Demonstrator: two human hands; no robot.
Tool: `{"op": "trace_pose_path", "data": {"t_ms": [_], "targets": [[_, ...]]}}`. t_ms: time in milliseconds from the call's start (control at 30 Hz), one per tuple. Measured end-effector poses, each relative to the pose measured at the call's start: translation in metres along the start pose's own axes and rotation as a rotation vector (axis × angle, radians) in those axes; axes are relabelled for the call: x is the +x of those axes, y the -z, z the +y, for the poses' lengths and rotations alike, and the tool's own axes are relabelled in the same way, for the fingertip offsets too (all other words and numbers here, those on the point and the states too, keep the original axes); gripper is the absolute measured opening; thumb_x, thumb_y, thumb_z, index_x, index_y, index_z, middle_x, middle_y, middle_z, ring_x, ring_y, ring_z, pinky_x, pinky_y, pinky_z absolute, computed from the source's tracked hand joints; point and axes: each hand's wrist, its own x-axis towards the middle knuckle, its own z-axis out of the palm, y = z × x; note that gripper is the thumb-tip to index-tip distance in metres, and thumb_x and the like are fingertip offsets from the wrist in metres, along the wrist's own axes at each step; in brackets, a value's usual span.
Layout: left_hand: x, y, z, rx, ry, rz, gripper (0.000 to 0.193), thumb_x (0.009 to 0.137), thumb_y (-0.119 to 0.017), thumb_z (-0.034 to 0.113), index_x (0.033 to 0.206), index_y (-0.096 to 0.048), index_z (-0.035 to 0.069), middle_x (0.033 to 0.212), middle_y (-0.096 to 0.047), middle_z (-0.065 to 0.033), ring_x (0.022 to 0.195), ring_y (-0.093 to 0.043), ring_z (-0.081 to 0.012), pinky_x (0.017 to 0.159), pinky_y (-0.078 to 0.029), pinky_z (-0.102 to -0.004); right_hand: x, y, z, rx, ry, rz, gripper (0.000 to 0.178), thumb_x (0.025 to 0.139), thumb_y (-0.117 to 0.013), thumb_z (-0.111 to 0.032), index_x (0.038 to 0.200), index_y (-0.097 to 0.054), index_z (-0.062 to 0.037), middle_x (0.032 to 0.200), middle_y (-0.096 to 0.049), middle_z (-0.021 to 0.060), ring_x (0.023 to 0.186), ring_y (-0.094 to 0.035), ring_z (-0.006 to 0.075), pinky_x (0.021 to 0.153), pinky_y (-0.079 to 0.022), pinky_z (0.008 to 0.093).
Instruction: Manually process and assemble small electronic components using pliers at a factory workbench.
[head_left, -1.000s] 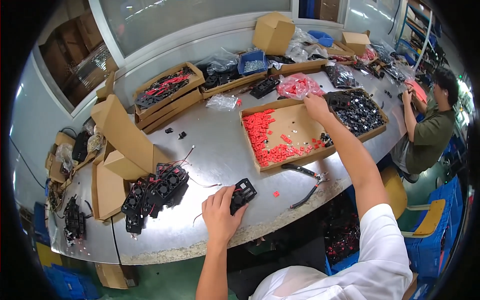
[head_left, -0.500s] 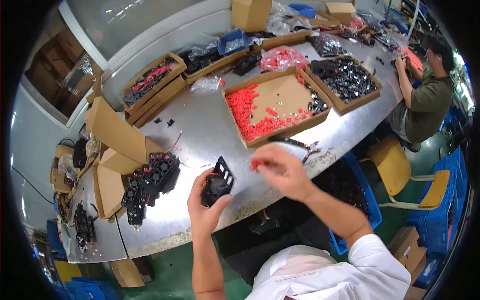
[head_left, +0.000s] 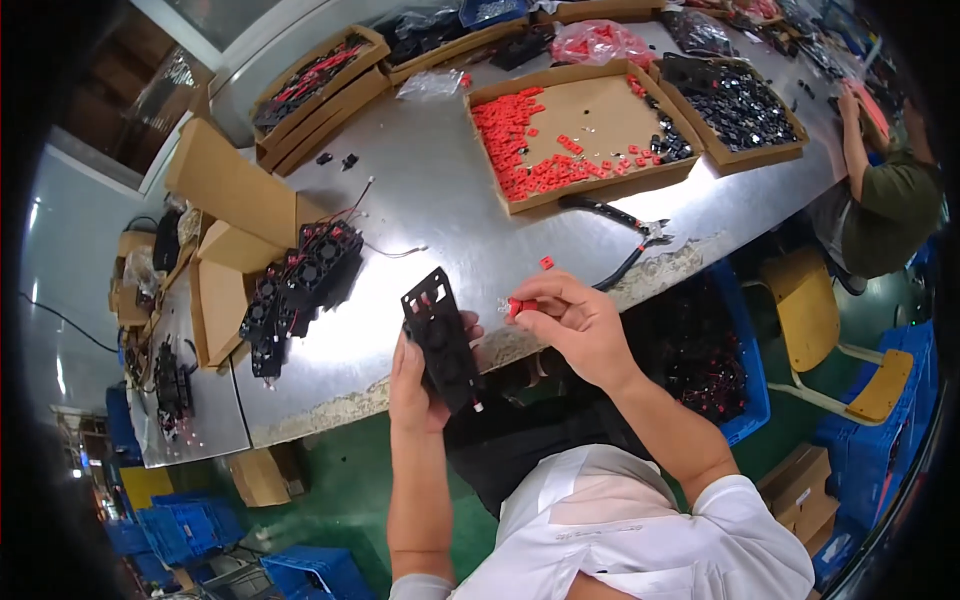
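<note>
**Red clip meets black frame**

At left of the frame, a pile of black fans (head_left: 300,290) lies on the steel table (head_left: 420,190), beside folded cartons (head_left: 225,190). Just below centre, your left hand (head_left: 420,385) is closed around a flat black frame (head_left: 440,340), held upright and tilted, off the table's near edge. Right of it, your right hand (head_left: 580,325) pinches a small red clip (head_left: 522,306) between thumb and fingertips, the other fingers curled; the clip sits near the frame's upper edge, not yet touching. You appear to be at the fitting step: the next move calls for lining the clip up with a slot. Above right, a tray (head_left: 575,180) holds more red clips; pliers (head_left: 615,218) lie beside it.
</note>
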Motion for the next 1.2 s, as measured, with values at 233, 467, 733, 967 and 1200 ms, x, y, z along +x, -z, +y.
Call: {"op": "trace_pose_path", "data": {"t_ms": [233,467,733,967,1200], "targets": [[-0.005,-0.011,-0.016,-0.023,-0.049,-0.099,0.074,0.096,-0.072,0.039,0.150,-0.036,0.004,0.137,-0.059,-0.0235,0.116,-0.067,-0.0394,0.098,-0.058,-0.0528,0.020,-0.014,-0.002,-0.026,-0.114,-0.043,0.026,0.094,-0.064,0.009,0.120,-0.065,0.0063,0.116,-0.063,0.0081,0.106,-0.068,0.0164,0.096,-0.055,0.0293],[-0.008,-0.010,-0.018,0.052,-0.093,-0.050,0.080,0.091,-0.078,0.032,0.152,-0.036,0.003,0.136,-0.059,-0.0214,0.117,-0.066,-0.0379,0.101,-0.056,-0.0526,0.014,-0.019,-0.007,-0.399,0.037,-0.116,0.024,0.094,-0.064,0.009,0.117,-0.065,0.0067,0.117,-0.062,0.0102,0.106,-0.066,0.0160,0.096,-0.055,0.0284],[0.001,-0.019,-0.012,0.355,-0.147,-0.111,0.085,0.077,-0.087,0.006,0.150,-0.044,0.000,0.133,-0.057,-0.0131,0.119,-0.063,-0.0254,0.103,-0.053,-0.0385,0.009,-0.014,-0.001,-0.378,0.140,-0.014,0.024,0.092,-0.067,0.009,0.116,-0.067,0.0039,0.111,-0.067,0.0091,0.102,-0.067,0.0153,0.090,-0.054,0.0279],[0.007,-0.037,0.006,0.562,-0.056,-0.061,0.083,0.071,-0.088,-0.001,0.145,-0.050,0.002,0.123,-0.059,-0.0078,0.113,-0.063,-0.0192,0.099,-0.051,-0.0332,-0.001,-0.013,0.009,-0.162,0.049,0.114,0.027,0.093,-0.066,0.010,0.119,-0.065,0.0028,0.113,-0.068,0.0088,0.102,-0.066,0.0138,0.091,-0.053,0.0273],[0.038,-0.040,0.044,0.830,0.201,-0.236,0.067,0.067,-0.087,0.002,0.127,-0.057,0.006,0.115,-0.061,-0.0048,0.098,-0.062,-0.0167,0.090,-0.051,-0.0338,-0.004,0.002,0.021,-0.043,-0.030,0.113,0.028,0.095,-0.063,0.008,0.123,-0.062,0.0037,0.115,-0.067,0.0116,0.105,-0.067,0.0158,0.094,-0.053,0.0285]]}}
